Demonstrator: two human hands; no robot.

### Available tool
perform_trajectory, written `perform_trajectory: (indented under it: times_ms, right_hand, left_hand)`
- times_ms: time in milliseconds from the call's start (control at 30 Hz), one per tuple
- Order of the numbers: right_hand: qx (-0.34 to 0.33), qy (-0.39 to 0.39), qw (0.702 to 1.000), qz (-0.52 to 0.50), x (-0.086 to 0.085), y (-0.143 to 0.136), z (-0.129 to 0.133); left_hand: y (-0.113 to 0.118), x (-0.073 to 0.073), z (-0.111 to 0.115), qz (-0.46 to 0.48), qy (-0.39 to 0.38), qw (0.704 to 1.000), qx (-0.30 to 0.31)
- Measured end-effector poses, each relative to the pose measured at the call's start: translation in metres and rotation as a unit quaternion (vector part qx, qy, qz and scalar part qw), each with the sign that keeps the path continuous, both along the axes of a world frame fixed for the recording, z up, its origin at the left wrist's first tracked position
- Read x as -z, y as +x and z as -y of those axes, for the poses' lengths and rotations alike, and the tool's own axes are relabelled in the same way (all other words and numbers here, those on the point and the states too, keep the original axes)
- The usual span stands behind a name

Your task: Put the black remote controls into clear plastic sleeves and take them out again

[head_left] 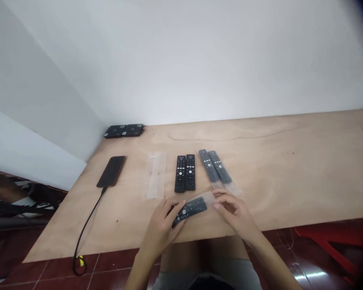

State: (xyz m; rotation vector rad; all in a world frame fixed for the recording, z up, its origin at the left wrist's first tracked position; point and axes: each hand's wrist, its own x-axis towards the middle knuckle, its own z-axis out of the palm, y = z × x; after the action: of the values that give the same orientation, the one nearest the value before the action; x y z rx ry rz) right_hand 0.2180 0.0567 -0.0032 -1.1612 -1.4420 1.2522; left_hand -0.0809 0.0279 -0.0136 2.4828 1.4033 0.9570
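A black remote control (196, 206) lies tilted in a clear plastic sleeve (209, 197) just above the table's front edge. My left hand (166, 219) is closed around the remote's left end, which its fingers partly cover. At the sleeve's right end, my right hand (231, 209) pinches the loose plastic between thumb and fingers. Beyond my hands, two bare remotes (185, 173) lie side by side. To their right are two more remotes (215, 167) in clear sleeves, slanted on the wood. Flat clear sleeves (157, 175) rest left of the bare pair.
A smartphone (111, 171) with a black cable (89, 225) running over the front edge lies on the left of the wooden table (290, 177). Two black boxes (124, 130) stand at the back left corner by the white wall. A red chair (329, 241) is at lower right.
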Motion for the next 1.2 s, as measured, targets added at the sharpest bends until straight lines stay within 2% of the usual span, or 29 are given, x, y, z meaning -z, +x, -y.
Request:
perform_trajectory:
  times_ms: [167, 233, 433, 700, 1000, 1100, 1200]
  right_hand:
    - [-0.023, -0.104, 0.988, -0.114, -0.009, -0.002, 0.005]
    - [-0.031, -0.137, 0.982, -0.126, -0.011, -0.001, 0.006]
    - [-0.056, -0.088, 0.994, -0.016, -0.014, 0.002, 0.000]
    - [-0.045, -0.086, 0.995, -0.010, -0.002, -0.008, 0.003]
    - [-0.053, -0.109, 0.992, -0.042, -0.017, -0.005, 0.004]
    - [-0.066, -0.108, 0.990, -0.056, -0.015, -0.006, 0.004]
    - [-0.042, -0.110, 0.992, -0.048, -0.008, -0.010, 0.004]
  left_hand:
    - [0.000, -0.002, 0.002, 0.000, 0.006, 1.000, 0.028]
    - [0.001, -0.002, 0.003, 0.006, 0.017, 0.999, 0.039]
    - [0.007, -0.002, 0.002, 0.005, 0.028, 0.999, 0.040]
    - [0.009, -0.002, 0.003, -0.006, 0.027, 0.998, 0.048]
    - [0.009, -0.001, -0.002, 0.025, 0.013, 0.998, 0.060]
    - [0.010, 0.000, -0.001, 0.023, 0.015, 0.998, 0.065]
    - [0.012, 0.001, 0.000, 0.021, 0.015, 0.997, 0.071]
